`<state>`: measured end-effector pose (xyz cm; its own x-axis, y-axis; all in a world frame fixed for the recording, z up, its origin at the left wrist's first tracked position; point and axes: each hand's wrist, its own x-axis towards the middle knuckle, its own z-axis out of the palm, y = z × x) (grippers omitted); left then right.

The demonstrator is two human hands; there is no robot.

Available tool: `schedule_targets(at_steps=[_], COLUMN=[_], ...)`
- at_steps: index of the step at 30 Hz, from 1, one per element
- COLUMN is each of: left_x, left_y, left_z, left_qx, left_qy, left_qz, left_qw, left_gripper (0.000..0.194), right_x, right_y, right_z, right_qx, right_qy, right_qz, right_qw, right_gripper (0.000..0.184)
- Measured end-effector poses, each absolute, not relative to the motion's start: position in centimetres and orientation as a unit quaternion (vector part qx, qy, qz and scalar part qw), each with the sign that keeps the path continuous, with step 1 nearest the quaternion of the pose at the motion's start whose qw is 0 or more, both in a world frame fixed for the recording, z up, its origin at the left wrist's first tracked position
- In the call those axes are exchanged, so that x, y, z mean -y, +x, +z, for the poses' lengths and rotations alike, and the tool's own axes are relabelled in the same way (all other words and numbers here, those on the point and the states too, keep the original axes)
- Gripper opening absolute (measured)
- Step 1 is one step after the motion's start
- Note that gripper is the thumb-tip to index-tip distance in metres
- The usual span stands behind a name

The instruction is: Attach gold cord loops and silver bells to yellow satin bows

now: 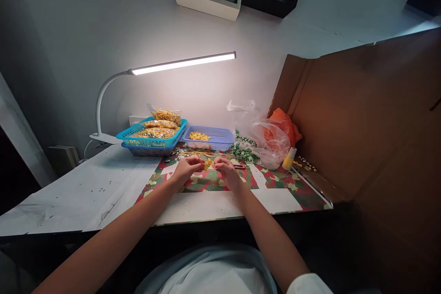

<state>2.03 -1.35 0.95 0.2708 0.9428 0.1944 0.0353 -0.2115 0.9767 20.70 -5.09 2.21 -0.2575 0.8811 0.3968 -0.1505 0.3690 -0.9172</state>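
Note:
My left hand [187, 168] and my right hand [225, 171] meet over a patterned red, green and white mat [275, 183] on the desk. Both hands pinch a small yellow piece [208, 163] between their fingertips. The fingers of each hand are curled together. Thin yellow sticks or strips [196, 151] lie on the mat just beyond the hands. A dark slim tool [239, 166] lies by my right hand.
A turquoise basket [138, 138] holds bags of yellow pieces; a blue tray [220, 140] holds loose ones. Plastic bags [272, 140], a yellow thread spool [288, 158], a lit desk lamp [182, 63] and a large cardboard sheet [361, 119] at right surround the mat.

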Motion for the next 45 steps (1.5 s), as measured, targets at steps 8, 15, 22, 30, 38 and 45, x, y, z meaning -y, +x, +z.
schedule_targets(at_steps=[8, 15, 22, 30, 38, 45], left_x=[1.3, 1.4, 1.3, 1.2, 1.7, 1.7], left_y=[2.1, 2.0, 1.9, 1.9, 2.1, 2.0], left_z=[0.9, 0.9, 1.0, 1.1, 1.3, 1.3], left_qx=[-0.400, -0.399, -0.413, -0.434, -0.427, -0.411], left_qy=[0.609, 0.598, 0.567, 0.544, 0.560, 0.582], left_qz=[0.465, 0.480, 0.504, 0.499, 0.476, 0.472], left_qw=[0.502, 0.504, 0.504, 0.517, 0.527, 0.519], left_gripper=[0.016, 0.016, 0.018, 0.018, 0.017, 0.015], right_x=[5.8, 5.9, 6.6, 6.8, 6.4, 6.4], right_y=[21.5, 21.0, 21.1, 21.6, 22.0, 22.1], right_z=[3.4, 2.9, 4.0, 4.4, 4.0, 3.9], right_qx=[0.630, 0.673, 0.662, 0.603, 0.569, 0.586], right_qy=[-0.290, -0.308, -0.295, -0.266, -0.272, -0.284], right_qz=[0.520, 0.521, 0.483, 0.497, 0.540, 0.538], right_qw=[0.499, 0.426, 0.492, 0.564, 0.558, 0.535], right_gripper=[0.034, 0.041, 0.039, 0.025, 0.025, 0.036])
